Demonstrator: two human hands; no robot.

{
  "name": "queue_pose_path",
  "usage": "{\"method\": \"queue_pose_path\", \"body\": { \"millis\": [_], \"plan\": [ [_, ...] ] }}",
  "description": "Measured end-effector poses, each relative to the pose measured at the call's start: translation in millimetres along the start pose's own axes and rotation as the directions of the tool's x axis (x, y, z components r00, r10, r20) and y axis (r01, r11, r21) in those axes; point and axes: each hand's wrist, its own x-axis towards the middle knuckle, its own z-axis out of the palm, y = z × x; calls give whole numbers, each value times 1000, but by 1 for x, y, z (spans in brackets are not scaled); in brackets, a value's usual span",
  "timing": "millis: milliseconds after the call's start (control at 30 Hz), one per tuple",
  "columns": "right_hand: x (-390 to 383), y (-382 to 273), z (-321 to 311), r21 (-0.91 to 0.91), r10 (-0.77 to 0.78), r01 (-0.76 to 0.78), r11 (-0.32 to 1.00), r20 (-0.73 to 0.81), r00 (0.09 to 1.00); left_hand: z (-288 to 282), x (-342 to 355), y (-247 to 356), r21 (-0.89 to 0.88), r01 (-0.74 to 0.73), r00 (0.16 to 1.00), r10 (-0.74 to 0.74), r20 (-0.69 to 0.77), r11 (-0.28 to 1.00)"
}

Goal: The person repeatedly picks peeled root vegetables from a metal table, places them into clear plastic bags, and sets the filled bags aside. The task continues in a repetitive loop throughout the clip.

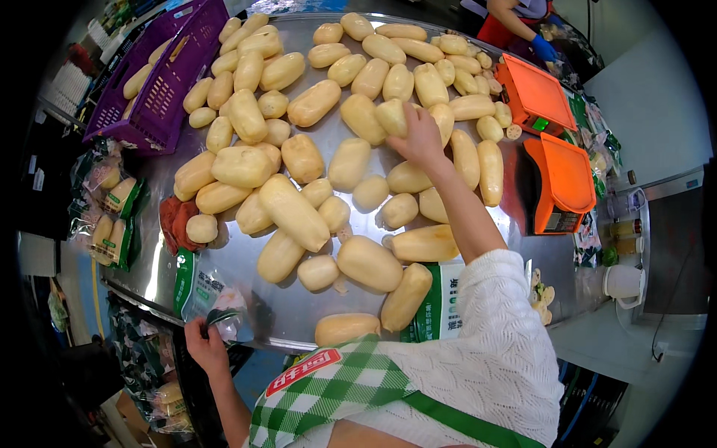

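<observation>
Many peeled, cream-coloured lotus root segments (pixel 293 213) lie over a steel table. Stretched out toward the far side, my right hand (pixel 420 138) has its fingers closed round a short lotus root segment (pixel 390 117), among others lying close together. At the table's near left edge, my left hand (pixel 208 346) grips the edge of a clear and green plastic bag (pixel 213 293), which lies partly on the table. Its fingertips are partly hidden. Beside that bag, a red-brown cloth (pixel 178 222) is bunched up next to a small segment.
A purple crate (pixel 153 89) holding some segments stands at the far left. Two orange scales (pixel 535 93) are on the right. Packed bags (pixel 112 216) hang by the left edge. Another green and white bag (pixel 433 306) lies near my body. A blue-gloved person (pixel 544 49) works beyond.
</observation>
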Motion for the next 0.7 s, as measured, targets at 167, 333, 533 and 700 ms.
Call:
{"method": "queue_pose_path", "body": {
  "millis": [167,333,533,700],
  "plan": [
    [-51,-15,-35,-105,-57,61,993,43,997,5,2,6,-17,34,999,-33,31,999],
    [-54,-9,-30,-94,-65,70,993,64,996,10,10,9,-5,-36,999,36,29,999],
    [-55,-14,-30,-97,-25,29,995,38,999,7,9,6,-13,-5,999,6,38,1000],
    [-53,-14,-23,-160,-69,72,985,20,997,3,5,4,4,-47,999,47,26,999]
  ]
}}
